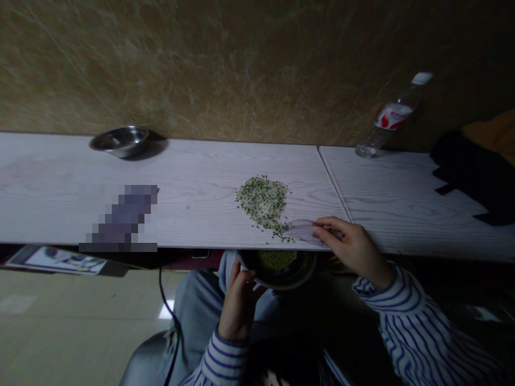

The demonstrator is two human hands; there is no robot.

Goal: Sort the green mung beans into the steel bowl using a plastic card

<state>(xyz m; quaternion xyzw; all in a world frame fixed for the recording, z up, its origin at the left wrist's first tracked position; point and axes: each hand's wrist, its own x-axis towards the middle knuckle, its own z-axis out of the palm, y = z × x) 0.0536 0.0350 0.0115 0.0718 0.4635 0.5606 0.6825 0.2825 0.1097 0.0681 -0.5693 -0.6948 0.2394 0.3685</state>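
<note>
My left hand (240, 303) grips the rim of a dark round bowl (286, 286) just below the table's front edge. Small green beans (277, 259) lie in that bowl. Between the thumb and fingers of my right hand (356, 246) is a clear plastic protractor (300, 230), low over the tabletop at the front edge. Its left end meets the trailing part of a loose patch of green beans (262, 197) spread on the table. The table edge hides the far side of the bowl.
A shallow metal bowl (120, 142) stands at the back left of the pale wooden table (197, 177). Nearer lies a blurred-out object (124, 214). A clear bottle (388, 120) stands near the wall, with dark cloth (475, 171) farther right. A black cable (174, 321) hangs below.
</note>
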